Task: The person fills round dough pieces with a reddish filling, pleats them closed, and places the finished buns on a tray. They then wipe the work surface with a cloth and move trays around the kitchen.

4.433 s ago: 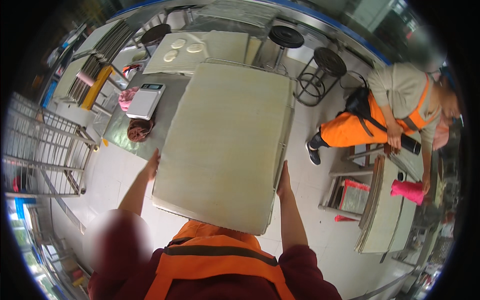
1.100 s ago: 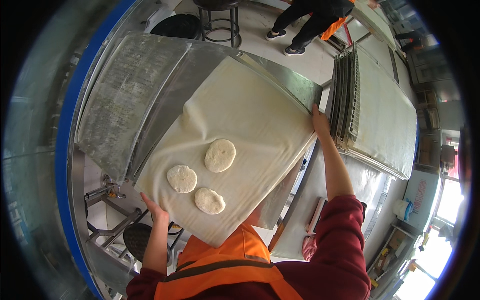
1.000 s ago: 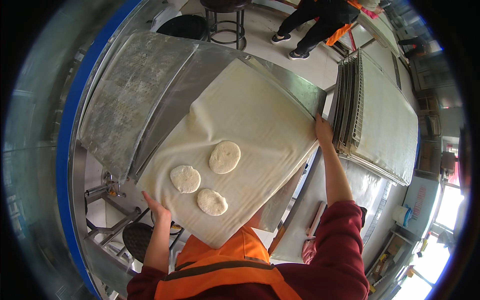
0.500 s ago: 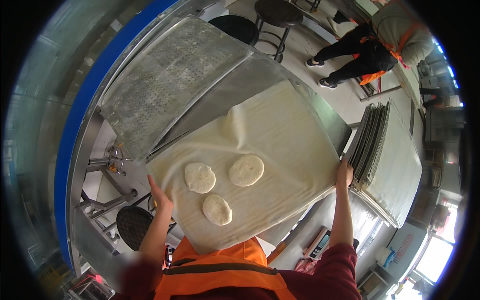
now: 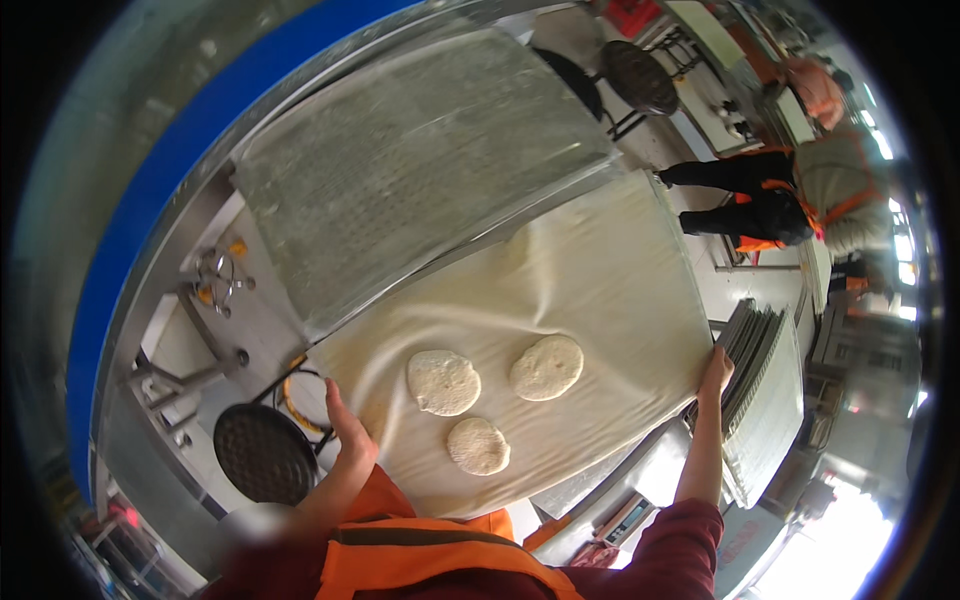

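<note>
Between my two hands is a large tray covered with a cream cloth, held in front of my apron. My left hand grips its left edge with the thumb up along the side and the fingers hidden beneath. Around the right edge my right hand is closed. Three flat pale dough rounds lie apart on the near part of the cloth: one on the left, one on the right and a smaller one nearest me. Folds ripple the cloth behind them.
Beyond the tray lies a worn grey metal sheet beside a blue-edged machine. Stacked trays stand at right. Round stools and a scale are near. A person in an orange apron stands farther off.
The view has turned, and the cloth-covered tray with its dough rounds sits farther right in it. The grey metal sheet looks larger. Both hands keep their hold.
</note>
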`<state>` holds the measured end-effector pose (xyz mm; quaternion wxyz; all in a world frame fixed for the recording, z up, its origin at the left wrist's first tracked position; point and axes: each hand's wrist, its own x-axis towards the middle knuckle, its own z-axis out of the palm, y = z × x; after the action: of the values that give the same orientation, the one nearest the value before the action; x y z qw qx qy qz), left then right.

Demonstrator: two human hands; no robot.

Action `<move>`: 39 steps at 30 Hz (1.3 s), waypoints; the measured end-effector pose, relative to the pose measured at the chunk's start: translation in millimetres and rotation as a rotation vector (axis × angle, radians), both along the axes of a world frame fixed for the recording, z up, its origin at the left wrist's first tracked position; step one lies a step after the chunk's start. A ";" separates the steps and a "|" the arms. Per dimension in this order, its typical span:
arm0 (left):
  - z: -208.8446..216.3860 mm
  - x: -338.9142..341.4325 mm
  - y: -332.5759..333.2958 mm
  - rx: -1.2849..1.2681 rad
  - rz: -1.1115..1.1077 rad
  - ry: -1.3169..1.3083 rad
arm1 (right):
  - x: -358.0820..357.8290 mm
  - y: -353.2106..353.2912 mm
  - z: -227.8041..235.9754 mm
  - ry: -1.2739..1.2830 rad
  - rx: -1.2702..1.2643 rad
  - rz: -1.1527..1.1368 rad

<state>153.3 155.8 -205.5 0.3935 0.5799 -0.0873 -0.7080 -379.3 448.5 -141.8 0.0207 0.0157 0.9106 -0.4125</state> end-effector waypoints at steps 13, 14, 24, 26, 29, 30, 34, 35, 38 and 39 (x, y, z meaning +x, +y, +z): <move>-5.4 15.6 53.0 0.085 0.151 -0.125 | -8.1 -4.3 -29.6 0.032 0.021 0.072; 3.8 15.1 49.1 0.069 0.147 -0.082 | -7.7 -10.2 -23.4 0.074 0.071 0.059; 13.4 47.4 -130.7 -0.167 0.015 -0.067 | 27.9 -185.5 -1.8 0.002 0.288 0.032; -1.9 62.4 -179.6 -0.192 0.015 -0.105 | 38.3 -232.9 -8.1 -0.040 0.280 0.094; -17.6 72.8 -239.3 -0.386 -0.056 -0.023 | 49.9 -314.6 -20.0 -0.039 0.309 0.071; -18.2 73.4 -252.8 -0.425 -0.055 -0.032 | 48.8 -335.2 -22.8 -0.061 0.300 0.104; -4.5 56.3 -303.8 -0.336 -0.078 -0.243 | 45.0 -420.6 -41.8 0.006 0.264 0.167; -0.2 51.6 -312.4 -0.340 -0.092 -0.266 | 41.8 -439.1 -47.0 0.014 0.280 0.186; -0.4 50.1 -328.6 -0.268 0.080 -0.236 | 34.7 -479.2 -59.8 -0.001 0.311 0.256; -5.3 55.3 -333.4 -0.236 0.143 -0.217 | 34.6 -486.0 -62.3 -0.006 0.298 0.280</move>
<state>208.6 -177.6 -210.7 0.4964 0.6074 -0.1702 -0.5963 -344.7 -37.5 -204.1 0.0780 -0.1069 0.9547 -0.2665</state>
